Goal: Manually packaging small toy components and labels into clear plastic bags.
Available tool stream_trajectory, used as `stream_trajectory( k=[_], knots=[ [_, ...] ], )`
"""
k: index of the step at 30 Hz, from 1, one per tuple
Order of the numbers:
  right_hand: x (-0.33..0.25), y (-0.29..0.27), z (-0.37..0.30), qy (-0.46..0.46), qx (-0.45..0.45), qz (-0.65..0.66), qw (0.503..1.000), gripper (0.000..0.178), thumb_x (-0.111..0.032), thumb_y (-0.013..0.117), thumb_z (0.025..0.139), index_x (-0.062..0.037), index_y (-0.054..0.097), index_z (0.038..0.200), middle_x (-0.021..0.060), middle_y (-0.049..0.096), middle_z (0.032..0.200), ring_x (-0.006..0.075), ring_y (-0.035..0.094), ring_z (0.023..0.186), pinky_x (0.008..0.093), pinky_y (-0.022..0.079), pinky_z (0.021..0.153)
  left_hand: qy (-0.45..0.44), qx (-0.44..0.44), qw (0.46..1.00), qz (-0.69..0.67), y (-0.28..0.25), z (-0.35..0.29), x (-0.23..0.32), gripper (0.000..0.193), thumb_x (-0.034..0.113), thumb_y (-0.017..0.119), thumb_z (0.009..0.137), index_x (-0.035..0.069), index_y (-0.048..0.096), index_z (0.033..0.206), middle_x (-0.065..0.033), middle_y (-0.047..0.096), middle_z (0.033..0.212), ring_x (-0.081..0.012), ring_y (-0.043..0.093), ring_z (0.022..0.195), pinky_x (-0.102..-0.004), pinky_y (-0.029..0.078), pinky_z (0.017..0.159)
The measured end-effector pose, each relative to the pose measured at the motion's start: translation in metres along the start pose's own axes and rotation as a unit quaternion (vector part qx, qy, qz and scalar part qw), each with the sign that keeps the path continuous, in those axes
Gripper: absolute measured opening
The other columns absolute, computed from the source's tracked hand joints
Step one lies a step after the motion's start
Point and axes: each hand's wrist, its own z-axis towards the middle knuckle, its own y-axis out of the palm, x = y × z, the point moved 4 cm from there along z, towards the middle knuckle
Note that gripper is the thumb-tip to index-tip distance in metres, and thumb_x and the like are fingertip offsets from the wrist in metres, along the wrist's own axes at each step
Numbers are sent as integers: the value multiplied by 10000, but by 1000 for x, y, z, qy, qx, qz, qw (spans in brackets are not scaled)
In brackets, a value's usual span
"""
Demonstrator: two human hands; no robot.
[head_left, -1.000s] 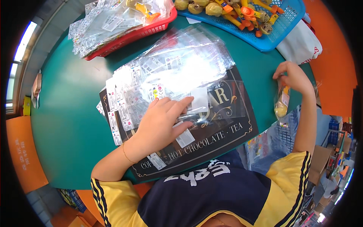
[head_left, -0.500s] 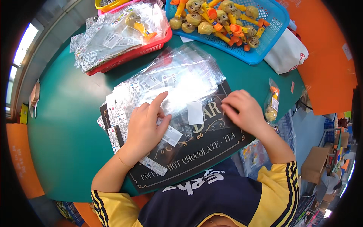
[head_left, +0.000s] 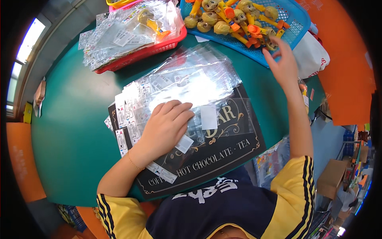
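My left hand [head_left: 165,125] lies on clear plastic bags [head_left: 181,85] fanned across a dark printed mat [head_left: 234,147]. Its fingers rest on the film, slightly bent, with the thumb hidden. One bag near that hand bears a white blank label [head_left: 209,117]. At the near right side of a blue plastic basket [head_left: 254,57], my right hand [head_left: 284,65] hovers with thumb and index finger apart and nothing visibly held. Close by its fingertips are several yellow-and-orange toys with golden character heads [head_left: 238,16], heaped in the basket.
A red basket [head_left: 141,52] at the back left holds bags with printed cards, a bagged toy [head_left: 157,30] on top. A white cloth bag [head_left: 314,55] lies right of the blue basket. Partly behind my right forearm is another bagged toy [head_left: 304,93]. The table [head_left: 71,131] is green.
My right hand has moved from the mat's right side up to the blue basket. The left hand has turned palm down, its raised index finger now lowered onto the bags.
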Motion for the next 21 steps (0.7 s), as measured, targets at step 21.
stream_trajectory(
  k=[21],
  knots=[
    [-81,44,-34,303,-215,659,654,400,-142,581,884,-16,435,1233,103,624,992,38,544,603,153,455,538,-65,-100,988,-97,0,20,-13,307,147,683,716,67,592,998,-79,557,844,-270,518,827,-371,431,754]
  ],
)
